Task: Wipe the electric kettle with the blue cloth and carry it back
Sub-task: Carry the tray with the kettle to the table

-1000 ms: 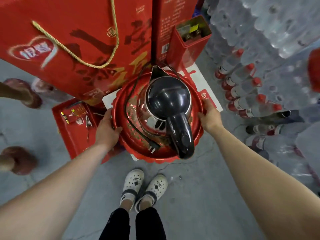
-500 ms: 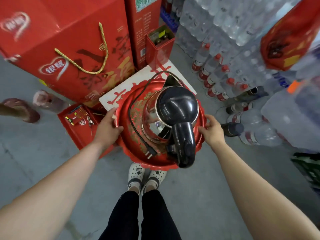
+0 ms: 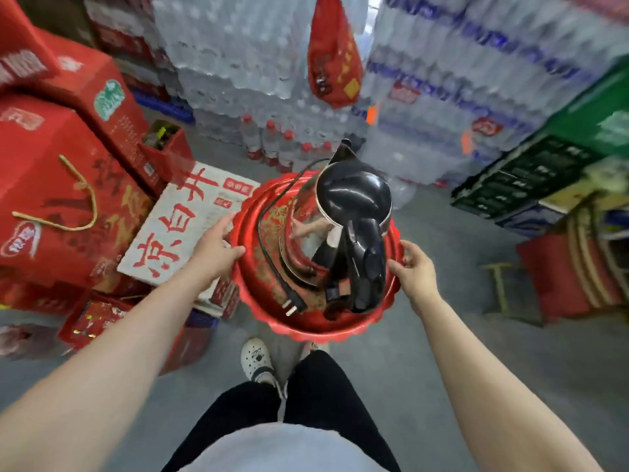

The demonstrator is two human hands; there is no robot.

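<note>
A steel electric kettle (image 3: 350, 212) with a black lid and black handle stands on a round red tray (image 3: 265, 287). Its black power cord (image 3: 272, 260) lies coiled on the tray, plug toward me. My left hand (image 3: 214, 248) grips the tray's left rim and my right hand (image 3: 413, 267) grips its right rim, so the tray is held up in the air at about waist height. No blue cloth is in view.
A white carton with red characters (image 3: 183, 219) sits just left of the tray, among red gift boxes (image 3: 51, 185). Stacked packs of bottled water (image 3: 442, 80) fill the back. Green and black crates (image 3: 531, 168) and a red bundle (image 3: 558, 277) stand at the right. Grey floor lies ahead.
The tray with the kettle has come up off the white carton and moved right. My view has swung up and right, showing the water stacks and the crates.
</note>
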